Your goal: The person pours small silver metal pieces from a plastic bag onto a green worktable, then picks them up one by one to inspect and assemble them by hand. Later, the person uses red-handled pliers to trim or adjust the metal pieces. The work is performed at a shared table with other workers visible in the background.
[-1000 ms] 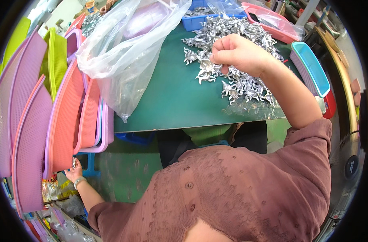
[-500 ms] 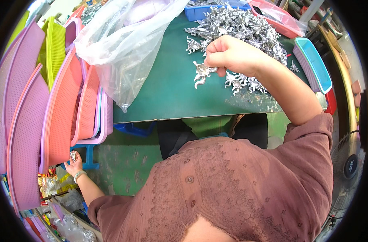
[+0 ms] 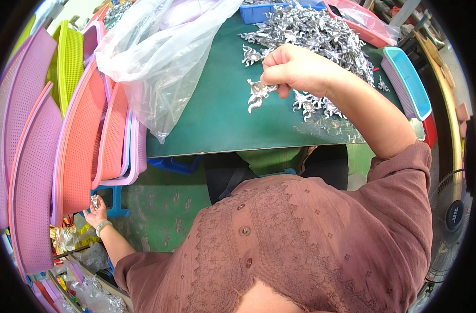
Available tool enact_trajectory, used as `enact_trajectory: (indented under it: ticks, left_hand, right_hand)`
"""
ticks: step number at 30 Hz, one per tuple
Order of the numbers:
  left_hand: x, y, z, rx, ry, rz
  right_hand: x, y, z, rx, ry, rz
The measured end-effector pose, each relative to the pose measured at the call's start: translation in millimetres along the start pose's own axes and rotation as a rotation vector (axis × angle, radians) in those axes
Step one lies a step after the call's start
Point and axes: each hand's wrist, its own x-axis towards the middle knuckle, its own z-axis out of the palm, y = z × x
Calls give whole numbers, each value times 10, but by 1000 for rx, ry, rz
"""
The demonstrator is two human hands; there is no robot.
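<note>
Over the green table point(image 3: 212, 112), my right hand point(image 3: 295, 70) pinches a silvery metal casting point(image 3: 258, 95) with curled, tentacle-like arms. The casting hangs from my fingertips in front of a large heap of similar castings point(image 3: 321, 39). A few loose castings point(image 3: 311, 104) lie under my right wrist, partly hidden by it. Low at the left, beside the stacked baskets, my left hand point(image 3: 95, 211) is palm up with its fingers curled round a small silvery metal piece point(image 3: 94, 200). That piece is too small to make out fully, but it looks like another casting.
Nested plastic baskets point(image 3: 76, 151) in orange, purple and green stand along the left. A clear plastic bag point(image 3: 160, 73) drapes over the table's left part. At the back are a blue tray point(image 3: 256, 14) and a pink tray point(image 3: 363, 28); a turquoise basket point(image 3: 407, 78) and a fan point(image 3: 452, 216) are at right.
My right hand, with the casting in it, has shifted slightly to the left. My left hand keeps its place and its hold.
</note>
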Motion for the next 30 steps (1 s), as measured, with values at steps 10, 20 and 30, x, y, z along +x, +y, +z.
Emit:
enact_trajectory:
  ticks: [10,20,30]
  left_hand:
    - [190,34,-112,40,-26,-14]
    - [61,3,-26,48,34,8]
    - [2,-106,-38,32,41,-6]
  right_hand:
    - [116,279,114,-282,-2,6]
    - [160,798,66,-819,317,-201]
    - [536,926,-851,-1417,786,-303]
